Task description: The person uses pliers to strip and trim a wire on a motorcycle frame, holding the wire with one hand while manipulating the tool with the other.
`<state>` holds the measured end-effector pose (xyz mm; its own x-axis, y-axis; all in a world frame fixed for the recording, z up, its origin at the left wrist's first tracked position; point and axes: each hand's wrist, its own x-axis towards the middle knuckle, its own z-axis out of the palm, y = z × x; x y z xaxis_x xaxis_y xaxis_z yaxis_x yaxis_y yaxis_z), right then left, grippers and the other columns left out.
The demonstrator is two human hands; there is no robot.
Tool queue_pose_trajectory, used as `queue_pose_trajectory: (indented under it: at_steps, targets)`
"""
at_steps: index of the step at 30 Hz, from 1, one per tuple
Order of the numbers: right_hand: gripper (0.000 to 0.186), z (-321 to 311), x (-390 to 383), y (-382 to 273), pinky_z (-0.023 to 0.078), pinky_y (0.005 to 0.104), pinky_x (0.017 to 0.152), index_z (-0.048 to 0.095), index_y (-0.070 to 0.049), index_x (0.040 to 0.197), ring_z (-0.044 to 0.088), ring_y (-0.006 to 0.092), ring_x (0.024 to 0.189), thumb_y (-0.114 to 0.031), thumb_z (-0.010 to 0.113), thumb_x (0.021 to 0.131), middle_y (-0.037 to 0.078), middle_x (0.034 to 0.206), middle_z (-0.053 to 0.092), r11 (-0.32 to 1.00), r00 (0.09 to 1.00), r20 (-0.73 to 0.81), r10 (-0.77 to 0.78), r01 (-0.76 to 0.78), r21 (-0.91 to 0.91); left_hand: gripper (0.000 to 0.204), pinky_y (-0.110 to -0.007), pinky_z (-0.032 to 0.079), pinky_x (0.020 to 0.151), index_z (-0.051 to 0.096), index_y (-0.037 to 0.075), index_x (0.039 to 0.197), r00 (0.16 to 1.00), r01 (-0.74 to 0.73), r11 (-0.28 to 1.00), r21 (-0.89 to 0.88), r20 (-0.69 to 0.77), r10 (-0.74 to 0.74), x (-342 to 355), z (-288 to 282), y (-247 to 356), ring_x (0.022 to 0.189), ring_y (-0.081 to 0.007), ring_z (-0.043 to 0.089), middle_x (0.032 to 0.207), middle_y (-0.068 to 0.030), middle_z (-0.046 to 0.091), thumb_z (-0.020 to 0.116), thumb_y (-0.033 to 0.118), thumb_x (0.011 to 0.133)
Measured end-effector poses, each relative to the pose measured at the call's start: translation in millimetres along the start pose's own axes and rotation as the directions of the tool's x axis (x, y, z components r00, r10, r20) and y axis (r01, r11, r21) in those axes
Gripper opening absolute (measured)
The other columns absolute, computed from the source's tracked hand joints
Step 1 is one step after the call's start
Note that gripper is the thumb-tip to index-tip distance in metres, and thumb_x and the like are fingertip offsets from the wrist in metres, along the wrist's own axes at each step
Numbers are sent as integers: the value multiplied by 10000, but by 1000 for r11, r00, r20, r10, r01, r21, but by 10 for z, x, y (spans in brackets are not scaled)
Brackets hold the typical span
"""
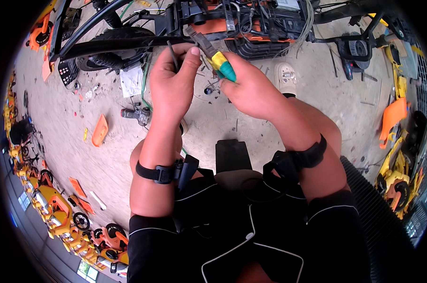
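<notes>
My right hand (249, 87) is wrapped round a pair of pliers (217, 59) with yellow and green handles. Their metal head points up and left toward the dark frame bar. Close by on the left, my left hand (173, 87) is closed, thumb against the fingers, on a thin dark strip (173, 55) that stands up out of the grip; its exact kind does not show. The plier jaws are beyond my left thumb, and whether they touch anything cannot be made out. Just past both hands is a black vehicle frame (128, 46) with exposed cables and orange parts.
On the floor lie a cordless power tool (138, 114), an orange plastic piece (100, 130), a white sheet (131, 82) and small scraps. A black tyre (121, 34) stands at the frame. Several yellow and orange vehicles (57, 207) line the left; orange and yellow panels (393, 118) lie right.
</notes>
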<state>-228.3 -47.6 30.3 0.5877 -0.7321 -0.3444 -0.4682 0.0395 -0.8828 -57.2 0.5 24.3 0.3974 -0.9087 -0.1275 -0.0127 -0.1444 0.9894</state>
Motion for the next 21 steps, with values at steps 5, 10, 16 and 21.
queue_pose_trajectory:
  at_steps: [5, 10, 16, 21]
  targets:
    - [417, -2, -13, -71, 512, 364, 843, 511, -41, 1355, 620, 199, 939, -93, 581, 948, 110, 1071, 654, 994, 997, 42, 70, -73, 76, 202, -212, 412, 649, 684, 33, 1070, 1000, -21, 1000, 0, -3, 21, -8, -4, -2, 722, -42, 502, 863, 16, 653, 688, 227, 1015]
    - [465, 39, -6, -36, 514, 356, 875, 483, -51, 1406, 630, 199, 979, -87, 584, 954, 99, 1129, 661, 997, 997, 44, 67, -69, 36, 199, -216, 423, 669, 680, 24, 1074, 1000, -3, 1000, 19, -16, 3, -22, -13, 22, 745, -48, 521, 870, 10, 658, 695, 212, 1010]
    - [409, 66, -14, -52, 503, 476, 890, 506, 8, 1294, 638, 440, 1064, -78, 570, 899, 262, 1130, 648, 995, 1000, 7, 28, -28, 94, 178, -216, 431, 684, 674, 18, 1070, 1000, -5, 1000, 21, -24, 5, -30, -7, 33, 764, -50, 532, 881, 6, 662, 701, 181, 1004]
    - [490, 77, 4, -10, 507, 370, 929, 466, -44, 1427, 644, 232, 1048, -71, 582, 952, 115, 1165, 664, 997, 997, 56, 60, -62, 39, 160, -215, 440, 702, 669, 13, 1064, 1000, 5, 999, 36, -24, -4, -30, -20, 11, 786, -50, 545, 893, 5, 666, 701, 157, 1002]
